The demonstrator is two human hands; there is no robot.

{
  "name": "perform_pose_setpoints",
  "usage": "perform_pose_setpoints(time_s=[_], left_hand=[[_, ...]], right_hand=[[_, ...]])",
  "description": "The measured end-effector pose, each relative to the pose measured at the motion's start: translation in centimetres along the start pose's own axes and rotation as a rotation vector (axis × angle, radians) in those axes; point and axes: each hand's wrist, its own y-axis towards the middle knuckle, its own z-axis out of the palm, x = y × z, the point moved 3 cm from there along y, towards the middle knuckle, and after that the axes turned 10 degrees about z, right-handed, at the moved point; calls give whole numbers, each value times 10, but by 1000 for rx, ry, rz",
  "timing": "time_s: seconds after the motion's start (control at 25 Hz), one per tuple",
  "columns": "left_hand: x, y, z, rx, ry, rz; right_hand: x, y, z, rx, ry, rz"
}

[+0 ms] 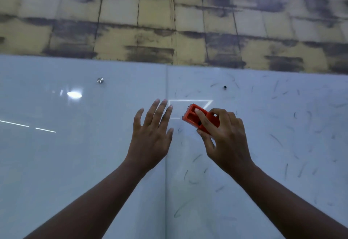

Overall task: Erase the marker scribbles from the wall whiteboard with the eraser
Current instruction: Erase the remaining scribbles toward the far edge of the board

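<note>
A person's left hand (pixel 150 135) spreads flat, fingers straight, by the seam of a wall whiteboard (pixel 75 163), while the right hand (pixel 224 137) grasps an orange eraser (pixel 190 115) against the right panel's faint marker scribbles (pixel 276 139).

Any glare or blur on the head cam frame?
Head view: bright glare spot and reflected light lines on the left whiteboard panel; a reflected rectangle beside the eraser; wide-angle bend along the board's top edge; tiled wall above looks soft.
</note>
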Motion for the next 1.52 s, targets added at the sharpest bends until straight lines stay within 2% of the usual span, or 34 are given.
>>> perform_pose_setpoints(time_s=[0.16,0.32,0.44,0.72,1.0,1.12,1.24,1.4,1.52], left_hand=[[7,42,4,-30,41,-8],[11,75,13,-25,-63,-145],[12,89,22,-6,-57,-114],[29,78,45,-55,-33,-101],[33,77,50,-36,2,-97],[35,76,54,-39,21,-93],[33,76,54,-48,25,-89],[36,75,54,-41,-47,-121],[40,74,53,-40,-72,-178]], right_hand=[[-28,43,6,-81,7,17],[-60,67,13,-133,8,45],[-78,77,22,-132,-10,35],[-108,115,37,-150,37,3],[-152,138,68,-100,63,157],[-132,143,78,-135,71,195],[-86,153,89,-122,92,179],[-15,146,101,-80,151,33],[3,140,101,-47,132,-82]])
